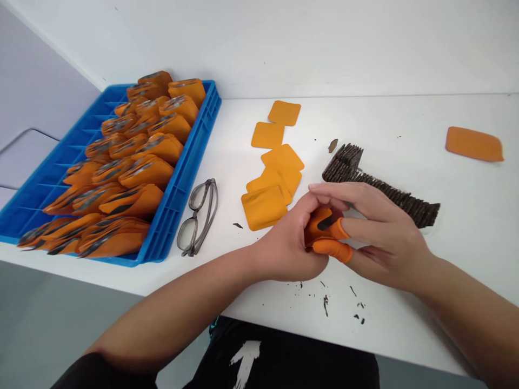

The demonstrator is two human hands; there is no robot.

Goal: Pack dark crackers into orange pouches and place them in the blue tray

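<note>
From the head camera, both hands meet near the middle of the white counter (pixel 405 124), a little toward 5 o'clock from the center. The left hand (pixel 290 246) and the right hand (pixel 379 232) both hold one small orange pouch (pixel 320 222). The pouch is soft and bright orange, with a dark patch showing at its open side. The left fingers are closed tight on the pouch from the 9 o'clock side. The right fingers are pinched on it from the 3 o'clock side, and two of them wear orange finger covers (pixel 332 248). Most of the pouch is hidden behind the fingers, so its full shape is hard to see. Just behind the hands, toward 1 o'clock, lies a long row of dark brown squares (pixel 389 192), touching each other like fallen dominoes. At 11 o'clock from the hands sits a loose pile of flat orange pouches (pixel 273 173). Gray glasses (pixel 198 216) lie at 9 o'clock. Farther that way is a blue tray (pixel 190 162) full of stuffed orange pouches (pixel 133 173); its near left corner is cut off by the counter edge. One more orange piece (pixel 474 143) lies alone at 2 o'clock. Small dark crumbs (pixel 324 302) dot the counter at 6 o'clock.
</note>
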